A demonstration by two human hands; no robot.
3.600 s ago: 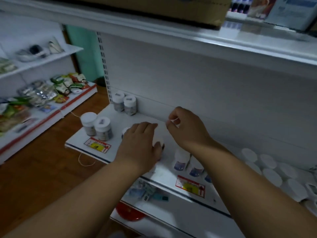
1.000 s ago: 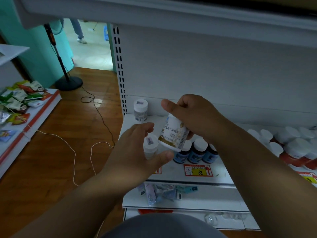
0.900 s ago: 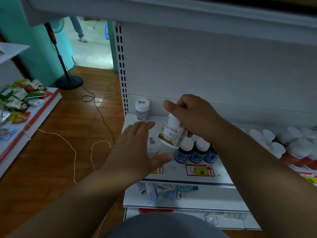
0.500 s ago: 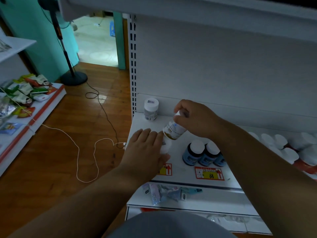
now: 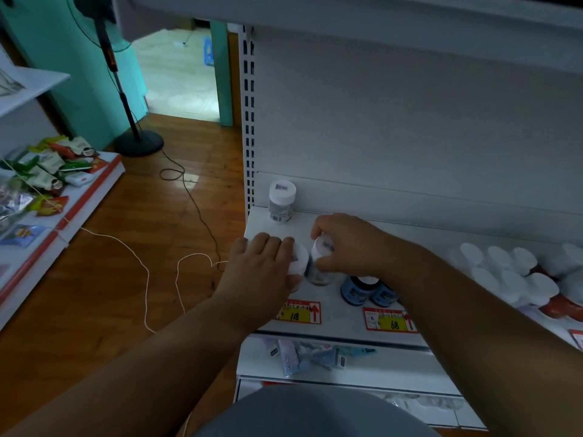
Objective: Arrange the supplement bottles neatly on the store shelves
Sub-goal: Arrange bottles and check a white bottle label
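Two white-capped supplement bottles held side by side near the front left of a white shelf

At frame centre the right hand (image 5: pixel 347 244) curls round a small cylindrical bottle (image 5: pixel 318 266) with a smooth white cap and pale label, upright on the white metal shelf (image 5: pixel 340 298); touching its left side, the second bottle (image 5: pixel 299 260) sits under the left hand (image 5: pixel 262 269), whose fingers lie over its round cap and grip it. A third capped bottle (image 5: pixel 281 201) stands alone at the shelf's back left corner, with bare shelf between it and the hands. Just right of the held pair stand dark blue bottles (image 5: pixel 366 290), and further right a cluster of white-capped jars (image 5: pixel 504 269). Glossy price tags (image 5: pixel 299 312) line the front lip. The shelf's left edge drops to polished wooden floor (image 5: pixel 126 247), crossed by a thin white cord (image 5: pixel 145 272)
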